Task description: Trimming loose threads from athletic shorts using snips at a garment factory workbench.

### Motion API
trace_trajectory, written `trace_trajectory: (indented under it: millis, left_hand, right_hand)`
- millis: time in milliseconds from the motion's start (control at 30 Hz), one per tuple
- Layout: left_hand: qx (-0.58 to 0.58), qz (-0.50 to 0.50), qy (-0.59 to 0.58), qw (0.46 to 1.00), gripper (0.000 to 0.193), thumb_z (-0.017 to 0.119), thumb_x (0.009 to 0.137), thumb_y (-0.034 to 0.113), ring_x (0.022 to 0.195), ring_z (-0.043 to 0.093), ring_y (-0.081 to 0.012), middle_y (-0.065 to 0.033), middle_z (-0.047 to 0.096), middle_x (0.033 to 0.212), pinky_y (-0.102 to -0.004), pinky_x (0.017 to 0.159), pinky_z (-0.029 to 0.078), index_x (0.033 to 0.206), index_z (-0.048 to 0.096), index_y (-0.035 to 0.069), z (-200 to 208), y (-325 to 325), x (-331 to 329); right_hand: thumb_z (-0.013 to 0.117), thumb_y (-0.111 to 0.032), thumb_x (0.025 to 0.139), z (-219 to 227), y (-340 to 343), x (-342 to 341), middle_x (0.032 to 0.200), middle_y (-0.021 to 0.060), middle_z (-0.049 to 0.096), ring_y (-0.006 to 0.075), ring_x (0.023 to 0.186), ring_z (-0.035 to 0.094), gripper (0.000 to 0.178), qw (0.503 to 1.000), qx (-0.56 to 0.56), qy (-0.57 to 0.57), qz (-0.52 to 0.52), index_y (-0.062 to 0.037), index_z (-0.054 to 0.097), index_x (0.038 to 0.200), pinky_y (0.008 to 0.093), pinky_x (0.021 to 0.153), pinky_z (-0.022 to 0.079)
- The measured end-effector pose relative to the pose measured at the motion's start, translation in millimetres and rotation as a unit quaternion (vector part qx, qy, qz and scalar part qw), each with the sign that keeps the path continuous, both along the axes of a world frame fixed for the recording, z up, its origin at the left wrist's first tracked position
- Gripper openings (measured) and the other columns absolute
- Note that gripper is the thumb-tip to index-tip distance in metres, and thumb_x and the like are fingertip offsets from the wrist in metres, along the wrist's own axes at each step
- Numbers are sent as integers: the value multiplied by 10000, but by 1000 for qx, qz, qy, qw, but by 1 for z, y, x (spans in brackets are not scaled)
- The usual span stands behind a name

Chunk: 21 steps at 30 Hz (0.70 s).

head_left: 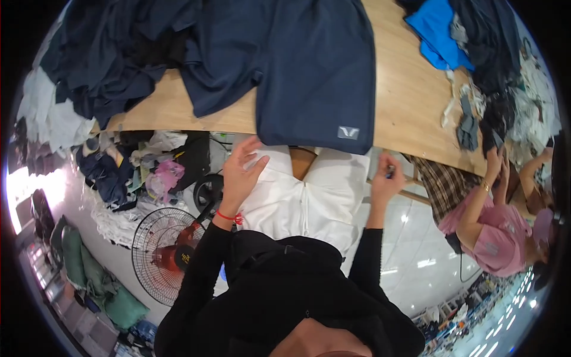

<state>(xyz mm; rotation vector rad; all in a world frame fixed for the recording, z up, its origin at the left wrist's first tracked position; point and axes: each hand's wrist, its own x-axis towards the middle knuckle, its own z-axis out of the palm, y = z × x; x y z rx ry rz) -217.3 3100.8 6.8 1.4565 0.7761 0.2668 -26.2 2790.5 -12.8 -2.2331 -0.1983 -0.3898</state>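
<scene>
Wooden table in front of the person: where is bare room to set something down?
Widest bare patch: on the table, between the navy shorts and the blue cloth at right. A smaller strip lies by the near edge, between the shorts and the dark garment heap at left. Crowded: far right, with cloth and scraps.

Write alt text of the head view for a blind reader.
Navy shorts lie on a wooden table, one leg overhanging its edge. Below, the person's left hand is open; the right hand holds something small and dark. A co-worker in pink is at right.
</scene>
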Motion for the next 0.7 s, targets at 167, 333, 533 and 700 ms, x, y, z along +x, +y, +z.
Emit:
trace_trajectory:
  millis: [167,333,533,700]
  left_hand:
    - [80,16,-30,996,659,830,839,-55,1217,626,-232,-168,593,1333,-362,1056,533,1365,437,1,-23,-8,14]
    - [103,-3,-30,994,624,817,842,-68,1121,652,-213,-153,623,1228,-343,1013,546,1339,445,-7,-27,-5,20]
    - [58,37,-68,995,536,782,872,-100,1052,652,-176,-121,633,1151,-305,953,552,1303,481,2,-14,-2,15]
    - [-481,83,-186,853,177,691,1062,113,1015,624,-162,-38,624,1065,-302,946,528,1189,578,62,33,27,-4]
  right_hand:
    - [823,-61,919,-15,16,-36,861,20,733,84,591,481,105,998,41,40,-6,-43,741,983,252,556,401]
    - [817,-37,912,5,19,-26,985,28,747,71,591,488,218,995,73,70,4,-43,714,1104,237,548,399]
    - [766,-37,957,1,17,-19,1002,40,751,70,634,549,193,990,82,113,13,-11,697,1135,227,582,441]
    - [695,-78,1042,-13,23,-13,954,65,724,123,823,688,140,984,148,99,-16,10,692,1151,273,805,528]
